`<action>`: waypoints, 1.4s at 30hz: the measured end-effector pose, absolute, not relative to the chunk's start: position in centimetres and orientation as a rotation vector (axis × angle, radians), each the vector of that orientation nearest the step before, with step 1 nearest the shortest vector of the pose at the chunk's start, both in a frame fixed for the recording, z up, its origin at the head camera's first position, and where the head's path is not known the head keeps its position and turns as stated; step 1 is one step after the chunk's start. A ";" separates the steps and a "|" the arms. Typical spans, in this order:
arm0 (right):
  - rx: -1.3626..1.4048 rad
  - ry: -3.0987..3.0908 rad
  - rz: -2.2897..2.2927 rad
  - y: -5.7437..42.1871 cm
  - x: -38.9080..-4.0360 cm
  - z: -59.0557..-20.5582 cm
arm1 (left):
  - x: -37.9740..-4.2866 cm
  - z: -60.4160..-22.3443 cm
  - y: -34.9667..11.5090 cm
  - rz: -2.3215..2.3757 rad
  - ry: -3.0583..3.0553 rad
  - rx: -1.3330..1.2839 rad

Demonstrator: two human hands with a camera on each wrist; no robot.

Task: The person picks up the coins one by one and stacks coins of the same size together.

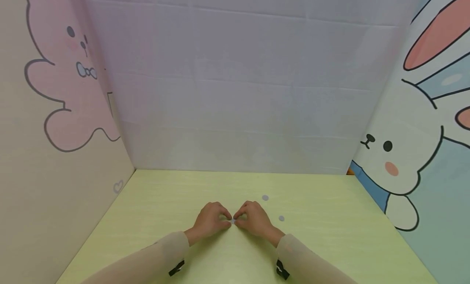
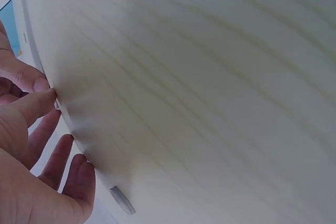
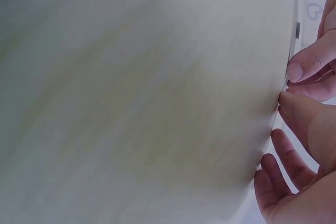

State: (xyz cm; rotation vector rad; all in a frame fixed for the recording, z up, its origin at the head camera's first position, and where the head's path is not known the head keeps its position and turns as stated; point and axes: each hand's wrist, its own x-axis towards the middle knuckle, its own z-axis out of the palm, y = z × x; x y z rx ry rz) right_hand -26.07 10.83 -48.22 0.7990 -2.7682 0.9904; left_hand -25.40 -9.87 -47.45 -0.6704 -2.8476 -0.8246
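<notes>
Both hands meet low over the yellow-green tabletop, thumb and index fingertips at a small grey disc (image 1: 233,221). My left hand (image 1: 211,220) pinches its left edge; my right hand (image 1: 254,218) pinches the right edge. Fingertips cover most of it. In the left wrist view, the left hand (image 2: 37,150) has its other fingers bent with tips right at the table surface, and a grey disc (image 2: 122,200) lies near them. The right wrist view has the right hand (image 3: 302,156) with its fingertips likewise at the table, just below the left hand (image 3: 320,51).
Two more flat grey discs lie on the table: one beyond the right hand (image 1: 265,197), another disc (image 1: 281,218) to its right. A pale wall (image 1: 238,92) closes off the back. Side panels with a pink cartoon (image 1: 73,88) and a white rabbit (image 1: 407,153) flank the tabletop (image 1: 165,194).
</notes>
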 end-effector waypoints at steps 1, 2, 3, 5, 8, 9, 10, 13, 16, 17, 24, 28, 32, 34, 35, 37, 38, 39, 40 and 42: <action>0.796 -2.769 0.988 10.8 -26.1 -48.2 | -25.3 -47.4 -9.8 -0.829 -2.851 -0.665; 0.798 -2.766 0.985 10.8 -26.1 -48.3 | -25.3 -47.4 -9.8 -0.827 -2.854 -0.662; 0.796 -2.767 0.982 10.8 -26.2 -48.3 | -25.2 -47.3 -9.8 -0.829 -2.854 -0.662; 0.796 -2.766 0.979 10.8 -26.2 -48.4 | -25.2 -47.3 -9.7 -0.830 -2.855 -0.656; 0.800 -2.759 0.977 10.9 -26.2 -48.5 | -25.1 -47.3 -9.6 -0.822 -2.854 -0.647; 0.797 -2.760 0.980 10.9 -26.2 -48.5 | -25.2 -47.3 -9.6 -0.817 -2.851 -0.646; 0.801 -2.755 0.983 10.9 -26.2 -48.5 | -25.2 -47.4 -9.5 -0.812 -2.850 -0.645; 0.804 -2.753 0.986 10.9 -26.2 -48.5 | -25.3 -47.6 -9.5 -0.793 -2.845 -0.644; 0.802 -2.758 0.984 10.8 -26.2 -48.4 | -25.3 -47.6 -9.5 -0.791 -2.844 -0.640; 0.800 -2.760 0.984 10.8 -26.2 -48.3 | -25.3 -47.7 -9.5 -0.788 -2.845 -0.638; 0.820 -2.752 0.986 10.9 -26.2 -48.2 | -25.4 -47.8 -9.5 -0.778 -2.848 -0.628; 0.831 -2.767 0.968 11.0 -26.1 -48.1 | -25.5 -47.9 -9.4 -0.779 -2.849 -0.620; 0.859 -2.776 0.926 11.4 -25.9 -47.8 | -25.5 -47.9 -9.4 -0.775 -2.848 -0.618; 0.878 -2.769 0.892 11.7 -25.8 -47.7 | -25.5 -48.0 -9.4 -0.780 -2.851 -0.616; 0.886 -2.766 0.876 11.9 -25.8 -47.6 | -25.6 -48.0 -9.4 -0.782 -2.850 -0.617; 0.898 -2.752 0.846 12.4 -25.8 -47.5 | -25.6 -48.0 -9.3 -0.784 -2.851 -0.611; 0.906 -2.741 0.850 12.7 -25.8 -47.5 | -25.6 -48.0 -9.3 -0.785 -2.850 -0.608; 0.913 -2.731 0.863 13.1 -25.8 -47.4 | -25.6 -48.0 -9.3 -0.789 -2.850 -0.604; 0.907 -2.731 0.878 13.4 -25.8 -47.3 | -25.6 -48.0 -9.3 -0.791 -2.849 -0.601; 0.894 -2.728 0.922 14.3 -25.8 -47.2 | -25.6 -47.9 -9.3 -0.795 -2.849 -0.592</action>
